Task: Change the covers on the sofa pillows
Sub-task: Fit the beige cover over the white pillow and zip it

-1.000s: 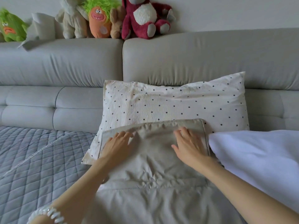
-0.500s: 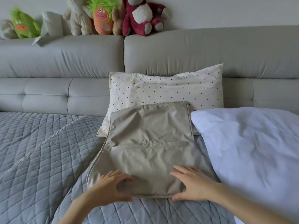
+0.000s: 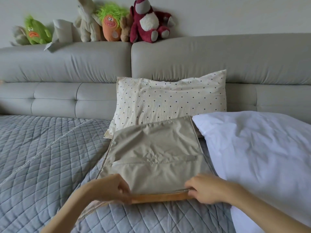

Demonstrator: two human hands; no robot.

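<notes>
The scene was lit by soft, even daylight, fairly bright and cool in tone, with no hard glare anywhere. Shadows were faint and diffuse: a shallow one lay beneath the plump white uncovered pillow (image 3: pixel 255 148) at its left edge, and gentle shading filled the creases of the flat beige fabric cover (image 3: pixel 154 157). The wide-angle lens bowed the long grey padded sofa back (image 3: pixel 67 64) and stretched the frame's corners. The left hand (image 3: pixel 111 189) and right hand (image 3: pixel 205 189) looked slightly soft with motion blur. The plush toys along the top were moderately sharp.
</notes>
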